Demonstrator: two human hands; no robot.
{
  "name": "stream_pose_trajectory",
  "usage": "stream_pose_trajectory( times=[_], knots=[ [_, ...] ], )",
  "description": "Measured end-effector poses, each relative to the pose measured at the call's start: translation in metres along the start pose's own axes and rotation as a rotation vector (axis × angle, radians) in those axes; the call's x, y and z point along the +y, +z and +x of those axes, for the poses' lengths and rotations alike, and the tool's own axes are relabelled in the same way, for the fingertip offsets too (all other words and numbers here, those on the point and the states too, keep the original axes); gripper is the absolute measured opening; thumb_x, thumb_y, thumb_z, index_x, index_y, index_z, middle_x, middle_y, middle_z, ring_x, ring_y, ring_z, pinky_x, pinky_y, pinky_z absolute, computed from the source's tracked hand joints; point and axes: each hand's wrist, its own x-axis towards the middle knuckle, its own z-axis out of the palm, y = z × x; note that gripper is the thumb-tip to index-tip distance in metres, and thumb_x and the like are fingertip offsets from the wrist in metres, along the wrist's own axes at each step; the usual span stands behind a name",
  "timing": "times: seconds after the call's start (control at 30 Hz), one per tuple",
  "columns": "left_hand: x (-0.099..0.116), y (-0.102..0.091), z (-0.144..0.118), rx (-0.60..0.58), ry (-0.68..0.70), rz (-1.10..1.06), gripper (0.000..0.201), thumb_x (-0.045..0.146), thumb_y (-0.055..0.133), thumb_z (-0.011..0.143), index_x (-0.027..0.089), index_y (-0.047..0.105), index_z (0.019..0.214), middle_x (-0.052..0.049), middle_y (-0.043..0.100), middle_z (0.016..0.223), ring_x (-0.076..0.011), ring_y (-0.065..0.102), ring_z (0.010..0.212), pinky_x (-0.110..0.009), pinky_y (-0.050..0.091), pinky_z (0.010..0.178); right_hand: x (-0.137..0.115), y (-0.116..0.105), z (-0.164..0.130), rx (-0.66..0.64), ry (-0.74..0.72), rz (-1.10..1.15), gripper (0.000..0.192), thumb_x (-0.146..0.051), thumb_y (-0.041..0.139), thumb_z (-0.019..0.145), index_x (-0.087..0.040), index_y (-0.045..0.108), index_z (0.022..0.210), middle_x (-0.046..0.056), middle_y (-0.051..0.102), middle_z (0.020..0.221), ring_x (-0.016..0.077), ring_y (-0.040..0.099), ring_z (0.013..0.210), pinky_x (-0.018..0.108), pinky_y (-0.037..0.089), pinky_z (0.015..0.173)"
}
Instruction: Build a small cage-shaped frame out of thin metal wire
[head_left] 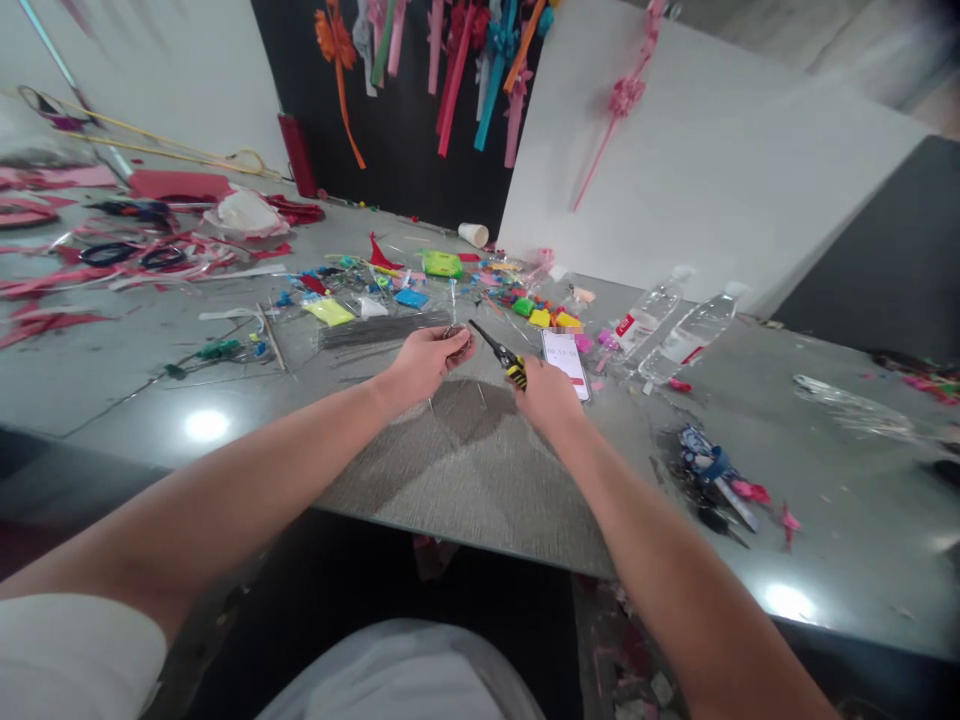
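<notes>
My right hand (551, 398) is wrapped round the yellow-and-black handles of long-nose pliers (496, 348), whose dark jaws point up and left. Just left of the jaws, my left hand (431, 360) pinches a small bundle of thin wire (459, 335), with strands sticking out above and below the fingers. The pliers' tip is close to the bundle; I cannot tell whether they touch. A pile of straight dark wires (367, 332) lies on the table beyond my left hand. Beside my right hand rests a phone (564, 360) with a lit screen.
Two clear bottles (690, 335) stand at the right. Coloured clay packets (442, 264) and small pieces spread across the table's back. Pink and red ribbon scraps (172, 250) heap at the left. A patterned pouch (709, 460) lies front right. Ribbons (457, 80) hang from the black panel.
</notes>
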Motion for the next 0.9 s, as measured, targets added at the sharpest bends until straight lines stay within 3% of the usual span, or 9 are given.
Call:
stream_pose_trajectory(
  times=[0.2,0.33,0.5,0.57,0.63,0.73,0.8,0.9],
  knots=[
    [0.005,0.006,-0.008,-0.06,0.039,0.08,0.013,0.015,0.08,0.081,0.012,0.07,0.089,-0.001,0.067,0.082,-0.0095,0.064,0.076,-0.029,0.056,0.086,-0.004,-0.002,-0.006,-0.047,0.129,0.023,0.047,-0.055,0.051,0.101,-0.01,0.063,0.113,0.021,0.075,0.101,0.0357,0.074,0.095,0.037,0.049,0.071],
    [0.005,0.006,-0.011,-0.122,0.131,0.286,0.021,0.021,0.078,0.082,0.015,0.066,0.098,0.001,0.066,0.081,-0.0099,0.064,0.073,-0.03,0.055,0.082,-0.007,0.004,-0.014,-0.16,0.107,0.03,0.047,-0.054,0.06,0.096,-0.011,0.062,0.114,0.02,0.074,0.102,0.0358,0.074,0.094,0.036,0.048,0.07],
    [0.006,0.005,-0.013,-0.266,0.117,0.507,0.021,0.027,0.077,0.084,0.015,0.067,0.097,0.001,0.063,0.08,-0.009,0.058,0.073,-0.024,0.047,0.071,-0.003,0.005,-0.015,-0.104,0.015,0.053,0.038,-0.046,0.059,0.098,-0.01,0.063,0.112,0.021,0.071,0.105,0.0334,0.071,0.095,0.038,0.049,0.076],
    [0.006,0.006,-0.015,-0.353,0.037,0.554,0.018,0.029,0.076,0.085,0.014,0.067,0.092,0.001,0.06,0.077,-0.0084,0.054,0.068,-0.023,0.042,0.065,0.003,0.001,-0.013,0.008,0.0,0.112,0.033,-0.039,0.056,0.098,-0.012,0.063,0.115,0.021,0.069,0.107,0.0325,0.069,0.097,0.039,0.05,0.08],
    [0.005,0.008,-0.018,-0.422,-0.044,0.565,0.018,0.03,0.074,0.086,0.014,0.067,0.09,0.001,0.058,0.075,-0.0079,0.05,0.063,-0.024,0.037,0.06,0.009,-0.003,-0.011,0.229,-0.022,0.206,0.028,-0.031,0.053,0.098,-0.015,0.061,0.119,0.019,0.067,0.114,0.0318,0.066,0.105,0.042,0.051,0.087],
    [0.002,0.009,-0.021,-0.494,-0.106,0.593,0.02,0.034,0.073,0.088,0.015,0.065,0.088,0.002,0.055,0.072,-0.008,0.047,0.062,-0.024,0.033,0.057,0.015,-0.01,-0.01,0.515,-0.187,0.287,0.022,-0.025,0.052,0.097,-0.021,0.06,0.117,0.015,0.064,0.122,0.0317,0.057,0.12,0.049,0.045,0.105],
    [0.003,0.008,-0.021,-0.526,-0.118,0.63,0.024,0.037,0.071,0.09,0.016,0.063,0.084,0.002,0.053,0.069,-0.0087,0.046,0.061,-0.025,0.032,0.056,0.014,-0.013,-0.012,0.571,-0.286,0.279,0.023,-0.025,0.055,0.095,-0.023,0.061,0.117,0.014,0.061,0.13,0.0324,0.052,0.127,0.052,0.04,0.111],
    [0.007,0.006,-0.02,-0.557,-0.103,0.697,0.027,0.041,0.068,0.092,0.017,0.062,0.084,0.002,0.053,0.068,-0.0097,0.047,0.061,-0.025,0.033,0.057,0.008,-0.015,-0.017,0.585,-0.28,0.232,0.03,-0.028,0.058,0.095,-0.024,0.062,0.125,0.015,0.05,0.146,0.0356,0.043,0.136,0.056,0.036,0.114]
  ],
)
